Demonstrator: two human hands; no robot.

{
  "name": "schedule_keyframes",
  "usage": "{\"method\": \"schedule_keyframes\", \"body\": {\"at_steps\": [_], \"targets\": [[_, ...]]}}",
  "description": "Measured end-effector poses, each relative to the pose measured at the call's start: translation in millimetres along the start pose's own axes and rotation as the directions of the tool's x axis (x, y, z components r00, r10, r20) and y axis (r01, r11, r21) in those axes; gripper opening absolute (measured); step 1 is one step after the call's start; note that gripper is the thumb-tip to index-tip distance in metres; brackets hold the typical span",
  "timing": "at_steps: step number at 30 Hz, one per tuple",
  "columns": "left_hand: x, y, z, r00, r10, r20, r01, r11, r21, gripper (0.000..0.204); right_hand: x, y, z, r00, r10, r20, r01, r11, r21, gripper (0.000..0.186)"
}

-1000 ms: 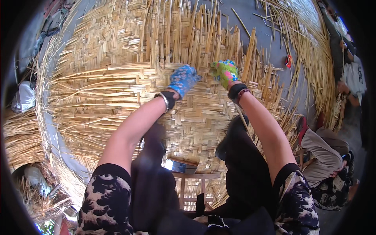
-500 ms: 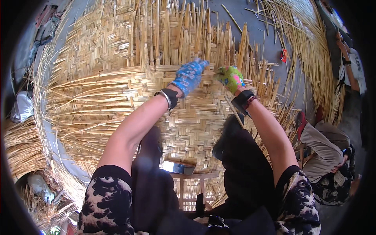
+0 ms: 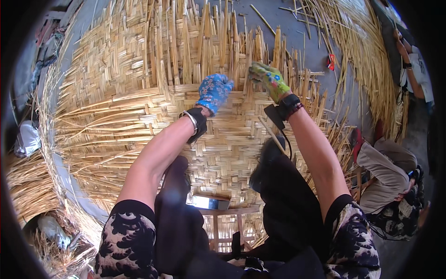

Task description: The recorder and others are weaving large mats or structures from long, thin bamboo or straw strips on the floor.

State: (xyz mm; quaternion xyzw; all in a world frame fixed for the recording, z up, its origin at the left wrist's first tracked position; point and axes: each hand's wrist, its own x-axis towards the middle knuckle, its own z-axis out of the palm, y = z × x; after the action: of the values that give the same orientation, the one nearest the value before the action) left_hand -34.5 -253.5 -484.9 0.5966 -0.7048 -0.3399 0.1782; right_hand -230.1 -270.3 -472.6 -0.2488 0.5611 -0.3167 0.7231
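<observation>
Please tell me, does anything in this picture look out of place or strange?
Yes, mildly. A small red object lies on the grey floor near the pale strips, its colour unlike theirs. The gloves also do not match: the left hand has blue, the right hand green.

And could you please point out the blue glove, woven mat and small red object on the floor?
Blue glove (image 3: 213,92): head view, on its flowered back.
Woven mat (image 3: 225,146): head view, on its bare weave.
Small red object (image 3: 331,62): head view, on its middle.
</observation>
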Motion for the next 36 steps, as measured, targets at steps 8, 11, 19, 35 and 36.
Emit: {"method": "schedule_keyframes", "body": {"at_steps": [8, 11, 19, 35, 36], "targets": [[3.4, 13.4, 3.1, 0.999, -0.047, 0.023, 0.051, 0.983, -0.175, 0.024, 65.6, 60.0, -24.8, 0.954, -0.294, -0.052, 0.198, 0.753, -0.628, 0.059], [-2.4, -2.1, -9.6, 0.999, -0.032, -0.002, 0.031, 0.98, -0.196, 0.022, 45.1, 31.5, 27.5, 0.951, -0.293, -0.098, 0.161, 0.741, -0.651, 0.043], [14.1, -5.4, 5.4, 0.965, 0.196, 0.173, -0.205, 0.978, 0.041, 0.017, 10.0, 25.3, 2.8, 0.96, -0.214, 0.179, 0.257, 0.929, -0.266, 0.019], [-26.5, -7.4, -4.8, 0.971, 0.14, 0.192, -0.222, 0.819, 0.529, 0.068, -5.3, 64.5, -4.6, 0.927, -0.336, -0.169, 0.278, 0.915, -0.293, 0.014], [-28.7, -15.1, -2.7, 0.963, 0.156, 0.221, -0.255, 0.793, 0.553, 0.069, -3.7, 64.1, -2.2, 0.928, -0.339, -0.154, 0.279, 0.908, -0.313, 0.013]]}}
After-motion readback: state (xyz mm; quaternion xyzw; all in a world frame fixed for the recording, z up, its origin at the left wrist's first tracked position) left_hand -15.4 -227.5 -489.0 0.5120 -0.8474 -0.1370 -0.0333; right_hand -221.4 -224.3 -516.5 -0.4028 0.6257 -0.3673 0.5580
